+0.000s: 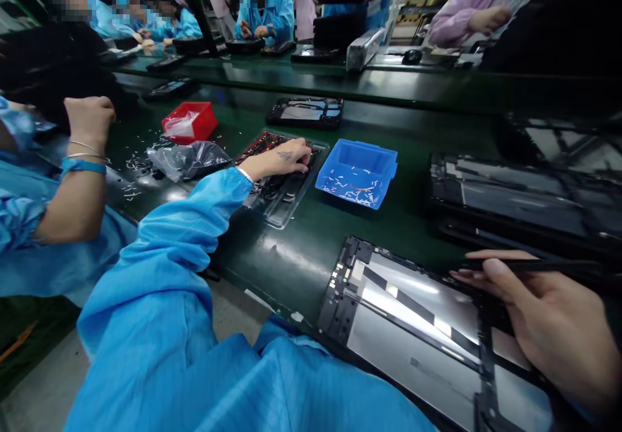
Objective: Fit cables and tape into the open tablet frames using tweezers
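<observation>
I see a blue bin (358, 173) on the green belt (291, 257), with little white bits inside it. A red bin (190, 121) sits farther off, with a clear bag in it. A dark crinkly bag (188, 159) lies just beside the red bin, and tiny white scraps are spread near it. Another flat black frame (306, 112) lies farther up the belt. A person in a blue coat (29, 238) sits close by, fist (89, 120) raised. More people in blue coats sit across the belt.

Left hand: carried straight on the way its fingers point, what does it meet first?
Probably the blue plastic bin: the left hand rests on the clear parts tray, fingers aimed right. Depth is unclear.
</observation>
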`<state>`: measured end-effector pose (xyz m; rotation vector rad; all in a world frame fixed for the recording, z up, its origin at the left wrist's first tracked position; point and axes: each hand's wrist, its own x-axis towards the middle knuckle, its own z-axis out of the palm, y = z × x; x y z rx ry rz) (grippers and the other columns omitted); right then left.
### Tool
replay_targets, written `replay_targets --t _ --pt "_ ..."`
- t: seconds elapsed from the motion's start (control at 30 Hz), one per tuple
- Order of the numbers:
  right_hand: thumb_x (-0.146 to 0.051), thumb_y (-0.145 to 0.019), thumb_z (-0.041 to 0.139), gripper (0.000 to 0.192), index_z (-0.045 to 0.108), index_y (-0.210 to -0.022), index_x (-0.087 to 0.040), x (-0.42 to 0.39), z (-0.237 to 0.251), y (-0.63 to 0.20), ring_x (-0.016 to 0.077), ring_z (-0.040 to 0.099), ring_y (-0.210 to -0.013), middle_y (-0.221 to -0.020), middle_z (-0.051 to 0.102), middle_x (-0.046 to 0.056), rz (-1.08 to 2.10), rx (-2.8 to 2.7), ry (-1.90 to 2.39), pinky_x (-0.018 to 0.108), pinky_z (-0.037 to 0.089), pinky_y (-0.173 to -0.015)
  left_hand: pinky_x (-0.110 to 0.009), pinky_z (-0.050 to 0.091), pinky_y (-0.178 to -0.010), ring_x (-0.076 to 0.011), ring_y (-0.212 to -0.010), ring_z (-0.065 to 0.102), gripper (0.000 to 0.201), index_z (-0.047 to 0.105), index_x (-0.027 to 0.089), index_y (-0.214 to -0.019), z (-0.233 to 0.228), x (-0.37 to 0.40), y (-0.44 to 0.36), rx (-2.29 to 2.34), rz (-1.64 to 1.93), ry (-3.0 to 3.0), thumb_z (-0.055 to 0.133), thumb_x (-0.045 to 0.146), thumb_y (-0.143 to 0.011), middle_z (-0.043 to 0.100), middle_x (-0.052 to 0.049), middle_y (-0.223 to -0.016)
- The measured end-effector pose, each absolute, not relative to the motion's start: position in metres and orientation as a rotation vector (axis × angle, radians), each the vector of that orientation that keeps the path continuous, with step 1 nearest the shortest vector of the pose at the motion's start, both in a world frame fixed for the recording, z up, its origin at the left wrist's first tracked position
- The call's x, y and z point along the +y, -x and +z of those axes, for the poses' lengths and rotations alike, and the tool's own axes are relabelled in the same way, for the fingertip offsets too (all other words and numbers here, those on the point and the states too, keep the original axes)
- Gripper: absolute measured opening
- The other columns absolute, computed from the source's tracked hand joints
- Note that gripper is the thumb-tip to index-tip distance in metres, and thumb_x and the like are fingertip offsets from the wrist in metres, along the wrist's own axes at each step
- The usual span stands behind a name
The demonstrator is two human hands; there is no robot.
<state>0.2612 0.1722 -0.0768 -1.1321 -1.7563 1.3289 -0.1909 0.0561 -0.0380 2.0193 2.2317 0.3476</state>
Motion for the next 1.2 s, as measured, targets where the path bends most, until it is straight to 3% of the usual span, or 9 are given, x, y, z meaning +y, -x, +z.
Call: replay_targets --t 0.13,0.3,0.4,0.47,0.53,0.63,0.8,1.07,1.2 --pt "-0.064 -0.066 0.081 0.044 0.077 -0.089 -0.027 0.173 -0.074 -0.262 0.0262 0.076 -0.082 -0.091 0.076 0.006 1.406 -1.753 1.18 0.04 0.063 -0.087 -0.028 0.042 -0.076 -0.0167 -0.08 0.056 0.012 0.063 0.014 -0.095 -0.034 0.049 0.186 2.228 0.403 -1.949 0.064 0.02 -0.084 0.062 -0.004 -0.089" --pt "-0.045 -0.095 0.059 0.023 0.077 -0.092 -0.031 0.16 -0.055 -0.263 0.0292 0.066 -0.119 -0.114 0.074 0.007 1.0 -2.127 0.773 0.048 0.047 -0.11 -0.026 0.044 -0.071 -0.0147 -0.075 0.061 0.018 0.068 0.014 -0.099 0.0 0.021 0.173 2.277 0.504 -1.857 0.067 0.02 -0.083 0.067 -0.003 -0.083" --pt "-0.035 -0.095 0.063 0.011 0.073 -0.094 -0.031 0.135 -0.037 -0.253 0.0214 0.07 -0.09 -0.087 0.072 0.005 1.21 -2.032 0.689 0.037 0.055 -0.082 -0.025 0.045 -0.07 -0.0136 -0.074 0.061 0.017 0.071 0.016 -0.101 0.034 -0.003 0.129 2.378 0.57 -2.018 0.065 0.025 -0.088 0.068 -0.002 -0.083" --pt "-0.036 -0.093 0.068 0.009 0.072 -0.092 -0.028 0.118 -0.028 -0.239 0.0132 0.057 -0.062 -0.073 0.064 0.001 1.622 -1.866 0.695 0.029 0.046 -0.058 -0.026 0.047 -0.068 -0.0149 -0.076 0.063 0.015 0.071 0.016 -0.099 0.048 -0.012 0.083 2.355 0.626 -2.356 0.061 0.026 -0.093 0.068 -0.003 -0.088" --pt "-0.041 -0.094 0.066 0.02 0.073 -0.092 -0.022 0.105 -0.024 -0.223 0.0083 0.045 -0.056 -0.07 0.058 -0.001 2.079 -1.71 0.722 0.026 0.038 -0.055 -0.029 0.051 -0.065 -0.0176 -0.079 0.065 0.019 0.07 0.015 -0.102 0.048 -0.016 0.033 2.181 0.697 -2.796 0.052 0.021 -0.099 0.068 -0.007 -0.094" --pt "-0.047 -0.095 0.064 0.033 0.069 -0.082 -0.017 0.099 -0.024 -0.208 0.0074 0.041 -0.059 -0.07 0.053 -0.002 2.335 -1.5 0.605 0.025 0.035 -0.056 -0.034 0.058 -0.07 -0.023 -0.086 0.069 0.019 0.071 0.008 -0.098 0.027 -0.012 -0.022 1.566 0.691 -3.42 0.053 0.014 -0.099 0.07 -0.011 -0.092" --pt "-0.036 -0.082 0.081 0.022 0.07 -0.083 -0.017 0.102 -0.027 -0.214 0.006 0.043 -0.062 -0.073 0.054 -0.004 2.248 -1.378 0.689 0.021 0.034 -0.057 -0.032 0.063 -0.085 -0.0228 -0.098 0.072 0.023 0.072 0.006 -0.108 -0.003 0.005 -0.045 1.136 0.622 -3.698 0.053 0.014 -0.099 0.071 -0.009 -0.098" --pt "-0.035 -0.078 0.081 0.021 0.071 -0.08 -0.017 0.112 -0.027 -0.214 0.0071 0.044 -0.055 -0.063 0.056 -0.005 1.897 -1.605 0.68 0.023 0.034 -0.052 -0.033 0.063 -0.086 -0.0244 -0.099 0.072 0.016 0.069 0.003 -0.106 -0.008 0.018 -0.038 0.945 0.835 -3.483 0.059 0.01 -0.096 0.072 -0.012 -0.096" --pt "-0.029 -0.083 0.074 0.014 0.073 -0.084 -0.016 0.118 -0.025 -0.214 0.0088 0.05 -0.06 -0.069 0.063 -0.003 1.583 -1.842 0.616 0.025 0.038 -0.056 -0.031 0.06 -0.077 -0.0208 -0.09 0.07 0.015 0.065 0.006 -0.109 -0.008 0.024 -0.034 1.395 1.066 -3.192 0.061 0.016 -0.098 0.071 -0.012 -0.098"
